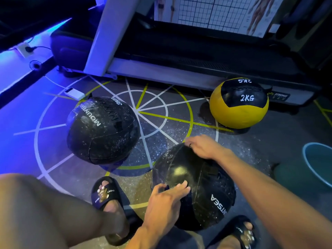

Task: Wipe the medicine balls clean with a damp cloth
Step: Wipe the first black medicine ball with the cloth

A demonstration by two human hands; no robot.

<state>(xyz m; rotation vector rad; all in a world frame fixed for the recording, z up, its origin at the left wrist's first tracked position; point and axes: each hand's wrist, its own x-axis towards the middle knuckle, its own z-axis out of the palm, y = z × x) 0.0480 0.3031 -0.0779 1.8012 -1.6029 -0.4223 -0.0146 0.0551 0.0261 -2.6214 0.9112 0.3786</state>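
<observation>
The left hand pinches a dark cloth against the near face of the nearest black medicine ball, while the right hand curls over its far top edge to steady it. The ball sits on the floor between the sandalled feet; it looks heavy, soft-shelled and slick where wet, so bracing it from the top seems wiser than lifting it. A second, speckled black ball lies to the left, and a yellow ball stands well apart by the treadmill.
</observation>
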